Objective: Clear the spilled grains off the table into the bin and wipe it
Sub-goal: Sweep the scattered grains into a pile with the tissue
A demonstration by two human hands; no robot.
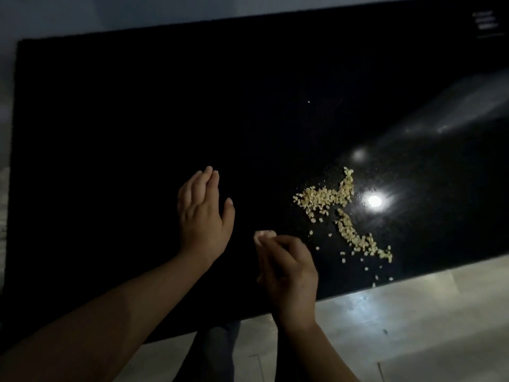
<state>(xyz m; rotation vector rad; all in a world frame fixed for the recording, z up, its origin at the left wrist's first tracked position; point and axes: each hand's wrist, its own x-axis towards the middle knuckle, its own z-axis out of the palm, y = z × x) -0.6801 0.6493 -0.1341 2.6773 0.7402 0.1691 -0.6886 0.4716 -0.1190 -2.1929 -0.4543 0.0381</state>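
Head view: a glossy black worktop (110, 133) carries a scatter of pale grains (325, 198) that trails toward its near edge. The left hand (202, 213) is held flat above bare worktop, fingers straight, with the grains at its three o'clock. At its five o'clock, the right hand (286, 268) has its fingers curled; I cannot tell whether it holds anything.

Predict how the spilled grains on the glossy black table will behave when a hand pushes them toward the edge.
The grains are many small loose pieces, so they would probably scatter rather than move together. The table looks glossy, so they likely slide easily. Strays lie near the front edge, so some may drop to the floor.
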